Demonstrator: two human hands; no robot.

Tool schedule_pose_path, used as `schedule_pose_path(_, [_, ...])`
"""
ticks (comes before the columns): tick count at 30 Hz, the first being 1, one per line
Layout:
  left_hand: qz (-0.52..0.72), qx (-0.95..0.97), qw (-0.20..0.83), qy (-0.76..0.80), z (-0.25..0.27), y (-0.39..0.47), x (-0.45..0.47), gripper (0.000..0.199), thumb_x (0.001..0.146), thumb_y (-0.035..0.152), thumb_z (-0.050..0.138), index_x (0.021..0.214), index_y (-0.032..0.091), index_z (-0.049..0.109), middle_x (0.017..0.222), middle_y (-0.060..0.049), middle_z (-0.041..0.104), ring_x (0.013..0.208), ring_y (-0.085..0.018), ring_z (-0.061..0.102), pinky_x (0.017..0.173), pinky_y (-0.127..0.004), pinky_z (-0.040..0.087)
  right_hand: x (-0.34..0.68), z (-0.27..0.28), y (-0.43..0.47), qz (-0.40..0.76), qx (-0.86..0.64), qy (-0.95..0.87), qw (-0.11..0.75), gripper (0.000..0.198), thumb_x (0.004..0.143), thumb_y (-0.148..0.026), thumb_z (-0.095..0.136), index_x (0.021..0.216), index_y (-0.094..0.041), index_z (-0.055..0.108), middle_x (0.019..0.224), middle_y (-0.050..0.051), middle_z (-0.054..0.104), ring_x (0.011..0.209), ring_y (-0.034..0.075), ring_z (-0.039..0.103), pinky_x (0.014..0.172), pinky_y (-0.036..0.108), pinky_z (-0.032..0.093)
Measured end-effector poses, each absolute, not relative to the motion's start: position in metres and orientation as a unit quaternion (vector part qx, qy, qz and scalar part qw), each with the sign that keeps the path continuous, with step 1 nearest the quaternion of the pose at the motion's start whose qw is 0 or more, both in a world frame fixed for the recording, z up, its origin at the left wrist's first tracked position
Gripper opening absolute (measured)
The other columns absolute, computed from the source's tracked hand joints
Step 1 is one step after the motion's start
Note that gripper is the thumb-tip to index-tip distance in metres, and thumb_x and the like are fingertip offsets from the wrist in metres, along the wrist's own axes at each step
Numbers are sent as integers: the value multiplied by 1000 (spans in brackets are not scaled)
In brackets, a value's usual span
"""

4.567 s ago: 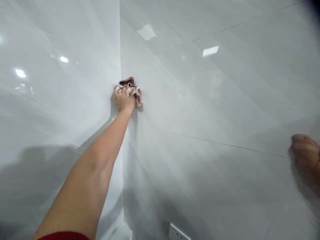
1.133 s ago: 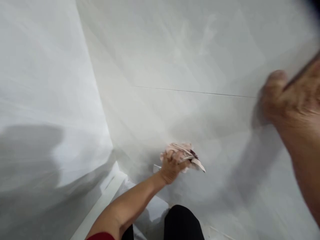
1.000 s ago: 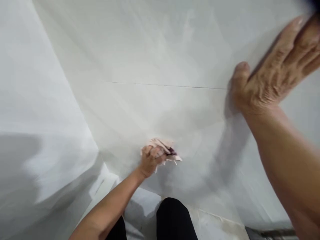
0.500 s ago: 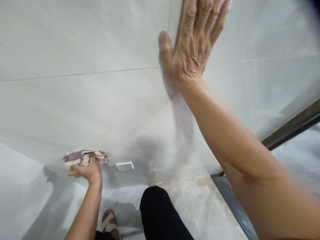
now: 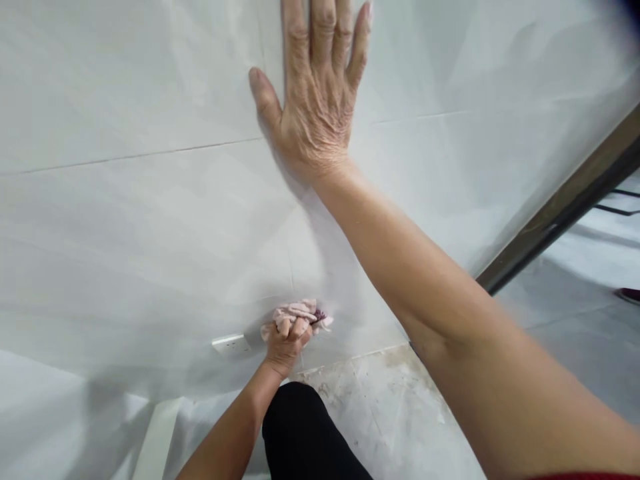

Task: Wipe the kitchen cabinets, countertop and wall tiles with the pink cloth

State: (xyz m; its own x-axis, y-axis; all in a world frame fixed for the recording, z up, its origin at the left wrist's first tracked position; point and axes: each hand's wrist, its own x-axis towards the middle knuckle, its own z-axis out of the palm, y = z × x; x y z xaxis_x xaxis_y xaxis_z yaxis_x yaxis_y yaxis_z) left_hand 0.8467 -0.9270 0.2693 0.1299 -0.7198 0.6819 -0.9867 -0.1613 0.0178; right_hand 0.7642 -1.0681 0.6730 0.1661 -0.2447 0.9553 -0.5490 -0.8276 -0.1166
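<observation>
My left hand (image 5: 285,348) grips a crumpled pinkish cloth (image 5: 296,313) with a dark purple patch, pressed against the lower part of the pale grey tiled wall (image 5: 165,247). Just left of that hand, a white wall socket (image 5: 231,344) sticks out slightly from the tiles. Higher up, my right hand (image 5: 320,93) lies flat on the wall, palm down with fingers and thumb spread, holding nothing. Its fingertips reach the top edge of the view.
My black-clad knee (image 5: 305,427) is bent close to the wall's foot. Stained floor (image 5: 395,407) lies to its right. A dark frame edge (image 5: 560,207) borders the wall at right, with part of a dark shoe (image 5: 629,295) beyond. A white strip (image 5: 157,437) stands at lower left.
My left hand has carried the cloth rightward across the wall, from left of the socket to its right. My right hand stays flat on the wall; the view has shifted right.
</observation>
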Motion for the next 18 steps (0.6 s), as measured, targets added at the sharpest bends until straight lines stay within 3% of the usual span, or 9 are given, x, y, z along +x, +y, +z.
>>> schedule_pose_path(3, [296, 668, 199, -653, 269, -912, 848, 29, 83, 12, 68, 94, 37, 75, 103, -2, 66, 96, -21, 59, 91, -37, 51, 765, 670, -1068, 642, 732, -209, 91, 64, 99, -58, 32, 157, -30, 29, 162, -2, 29, 156, 26, 8, 128, 51, -2])
schedule_pose_path(6, [273, 667, 218, -658, 291, -905, 840, 30, 77, 14, 72, 101, 32, 74, 115, -5, 62, 104, -24, 57, 94, -40, 52, 772, 669, -1072, 674, 712, -173, 89, 68, 97, -51, 43, 156, -19, 33, 164, 7, 27, 156, 29, 8, 128, 49, -2])
schedule_pose_path(9, [227, 710, 353, -566, 332, -913, 828, 37, 71, 13, 71, 106, 24, 70, 119, -10, 57, 109, -27, 55, 96, -45, 53, 782, 672, -1081, 670, 721, -161, 75, 72, 96, -46, 49, 157, -11, 31, 165, 12, 22, 156, 31, 4, 127, 51, -5])
schedule_pose_path(13, [189, 700, 515, -457, 409, -927, 818, 40, 72, 14, 65, 111, 21, 65, 110, -9, 59, 108, -26, 58, 102, -48, 50, 774, 666, -1084, 659, 747, -86, 4, 62, 98, -45, 46, 154, -21, 34, 166, 6, 18, 157, 26, -4, 126, 54, 2])
schedule_pose_path(16, [146, 676, 582, -427, 467, -929, 807, 38, 74, 23, 69, 112, 23, 65, 115, -7, 60, 111, -24, 60, 107, -44, 47, 738, 635, -1063, 643, 764, -25, -55, 52, 101, -44, 38, 148, -22, 41, 163, 10, 24, 155, 28, 11, 124, 59, 18])
schedule_pose_path(18, [93, 659, 646, -374, 498, -926, 797, 40, 74, 30, 74, 112, 23, 65, 112, -5, 63, 105, -22, 64, 101, -41, 52, 708, 601, -1039, 630, 770, 7, -102, 48, 103, -45, 37, 144, -20, 45, 158, 13, 31, 150, 27, 26, 121, 54, 29])
